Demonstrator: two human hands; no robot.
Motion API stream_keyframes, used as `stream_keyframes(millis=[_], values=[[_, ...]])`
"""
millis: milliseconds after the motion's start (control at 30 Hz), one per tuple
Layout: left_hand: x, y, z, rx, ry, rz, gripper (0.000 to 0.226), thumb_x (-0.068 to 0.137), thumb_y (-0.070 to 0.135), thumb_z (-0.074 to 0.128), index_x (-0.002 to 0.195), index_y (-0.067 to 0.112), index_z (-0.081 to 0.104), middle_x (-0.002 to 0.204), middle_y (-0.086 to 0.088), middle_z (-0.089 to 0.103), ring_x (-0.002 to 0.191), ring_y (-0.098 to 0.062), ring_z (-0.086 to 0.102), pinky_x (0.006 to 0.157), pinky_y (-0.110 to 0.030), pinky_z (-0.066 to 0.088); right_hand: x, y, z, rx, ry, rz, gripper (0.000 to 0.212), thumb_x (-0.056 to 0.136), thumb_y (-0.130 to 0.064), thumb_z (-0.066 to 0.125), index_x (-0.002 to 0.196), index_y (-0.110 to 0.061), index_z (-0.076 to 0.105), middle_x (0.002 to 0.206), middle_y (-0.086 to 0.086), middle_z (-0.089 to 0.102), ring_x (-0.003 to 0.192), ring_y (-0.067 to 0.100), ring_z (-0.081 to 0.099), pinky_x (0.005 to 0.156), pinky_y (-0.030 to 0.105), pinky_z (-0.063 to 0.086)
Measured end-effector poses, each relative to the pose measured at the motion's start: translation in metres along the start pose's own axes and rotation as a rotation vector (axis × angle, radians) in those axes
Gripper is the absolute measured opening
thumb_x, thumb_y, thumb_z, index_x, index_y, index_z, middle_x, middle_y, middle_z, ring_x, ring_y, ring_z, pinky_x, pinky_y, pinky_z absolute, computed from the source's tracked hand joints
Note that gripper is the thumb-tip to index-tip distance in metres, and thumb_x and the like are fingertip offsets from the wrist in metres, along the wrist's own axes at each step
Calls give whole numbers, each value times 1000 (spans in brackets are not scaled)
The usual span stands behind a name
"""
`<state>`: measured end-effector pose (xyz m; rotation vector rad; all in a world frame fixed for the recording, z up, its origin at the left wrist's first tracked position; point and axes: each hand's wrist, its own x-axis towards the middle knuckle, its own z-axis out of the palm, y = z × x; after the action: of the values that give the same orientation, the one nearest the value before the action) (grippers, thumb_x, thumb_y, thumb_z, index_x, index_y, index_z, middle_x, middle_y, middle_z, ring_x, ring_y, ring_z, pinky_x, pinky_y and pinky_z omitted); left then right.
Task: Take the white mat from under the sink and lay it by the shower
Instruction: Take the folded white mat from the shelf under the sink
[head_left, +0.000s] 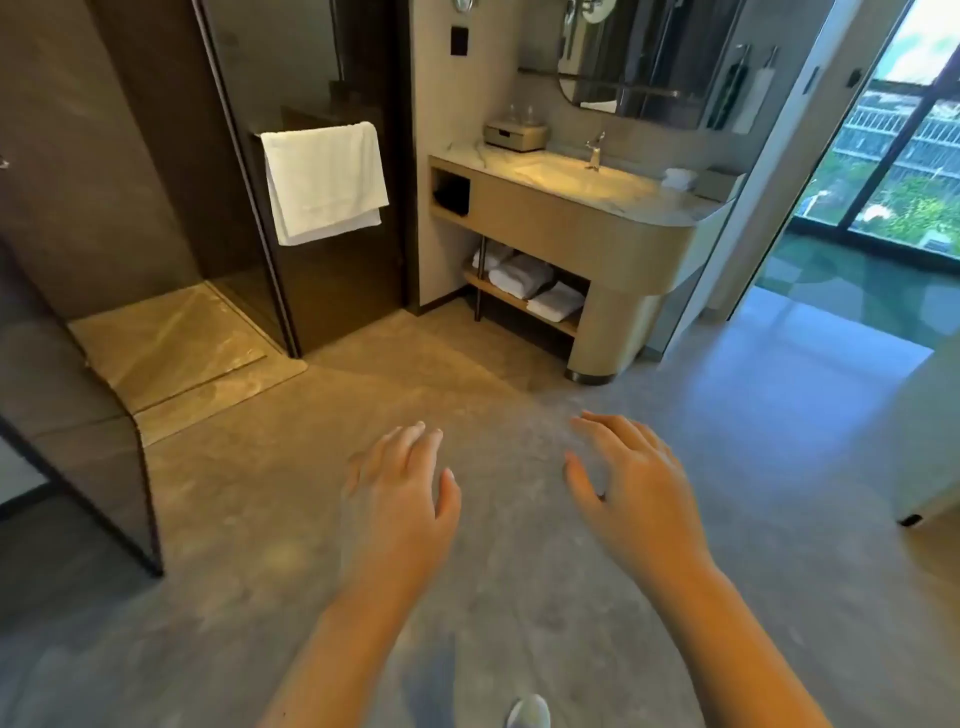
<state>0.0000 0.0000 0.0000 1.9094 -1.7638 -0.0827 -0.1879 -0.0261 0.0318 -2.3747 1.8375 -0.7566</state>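
Several folded white cloths (524, 276) lie on the low wooden shelf (519, 306) under the sink vanity (571, 218); I cannot tell which one is the mat. The shower (171, 338), with a pale stone floor behind a dark glass screen, is at the left. My left hand (402, 486) and my right hand (631, 483) are stretched out in front of me over the grey floor, both with relaxed, spread fingers and holding nothing. They are well short of the vanity.
A white towel (324, 182) hangs on the shower's glass door. A dark glass panel (98, 467) juts out at the left. On the counter are a faucet (595, 150) and a box (514, 135). A window (904, 171) lies to the right.
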Motion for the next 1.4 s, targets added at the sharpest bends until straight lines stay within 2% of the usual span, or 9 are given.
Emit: stream_keyframes(millis=[200, 333, 500, 667, 733, 800, 867, 1133, 1400], values=[[98, 41, 61, -4, 50, 79, 36, 88, 27, 54, 123, 18, 54, 130, -5, 56, 123, -22, 47, 100, -41, 37, 88, 77, 13, 30, 47, 62, 34, 85, -28, 59, 116, -15, 59, 119, 5, 63, 112, 24, 55, 95, 41, 44], [163, 70, 96, -14, -9, 86, 38, 89, 28, 51, 126, 19, 52, 133, -5, 53, 126, -22, 43, 103, -39, 34, 140, 129, 9, 36, 102, 99, 32, 84, -26, 61, 114, -14, 60, 115, 7, 65, 108, 27, 57, 92, 44, 46], [226, 109, 135, 53, -3, 149, 35, 86, 27, 57, 120, 18, 57, 125, -6, 61, 117, -24, 53, 97, -40, 40, 191, 194, 12, 35, 105, 197, 34, 86, -28, 59, 116, -13, 59, 120, 9, 63, 112, 28, 55, 96, 45, 44], [278, 131, 172, 25, -92, 181, 38, 89, 29, 50, 126, 19, 51, 134, -3, 53, 125, -19, 43, 103, -36, 32, 229, 228, 26, 27, 93, 242, 33, 84, -26, 61, 114, -13, 61, 119, 9, 64, 110, 30, 57, 94, 45, 44], [301, 135, 184, 5, -87, 202, 35, 85, 22, 59, 119, 12, 59, 126, -8, 60, 118, -24, 52, 98, -39, 39, 248, 239, 35, 14, 93, 258, 33, 84, -26, 62, 113, -12, 62, 117, 9, 65, 108, 31, 58, 93, 46, 45], [325, 134, 199, -13, -70, 238, 32, 78, 13, 67, 109, 5, 65, 114, -15, 66, 106, -30, 61, 90, -43, 47, 269, 248, 45, -2, 97, 271, 32, 82, -24, 64, 112, -12, 63, 114, 10, 66, 105, 32, 60, 91, 48, 47], [354, 131, 213, -30, -78, 241, 32, 76, 11, 68, 107, 3, 65, 111, -16, 67, 103, -31, 62, 87, -45, 48, 296, 254, 57, -28, 91, 267, 32, 81, -24, 65, 110, -11, 64, 112, 10, 67, 103, 33, 61, 90, 48, 47], [512, 85, 259, -147, -58, 151, 32, 83, 16, 60, 114, 7, 61, 122, -13, 62, 114, -27, 55, 95, -41, 42, 467, 255, 122, -114, 46, 177, 32, 82, -29, 63, 112, -17, 63, 114, 6, 67, 105, 26, 61, 93, 44, 46], [642, 44, 289, -177, -85, 111, 36, 90, 24, 48, 124, 14, 53, 133, -6, 53, 125, -20, 43, 104, -39, 31, 609, 247, 179, -64, 78, 93, 26, 76, -20, 71, 101, -17, 67, 103, 4, 71, 98, 24, 64, 88, 42, 48]])
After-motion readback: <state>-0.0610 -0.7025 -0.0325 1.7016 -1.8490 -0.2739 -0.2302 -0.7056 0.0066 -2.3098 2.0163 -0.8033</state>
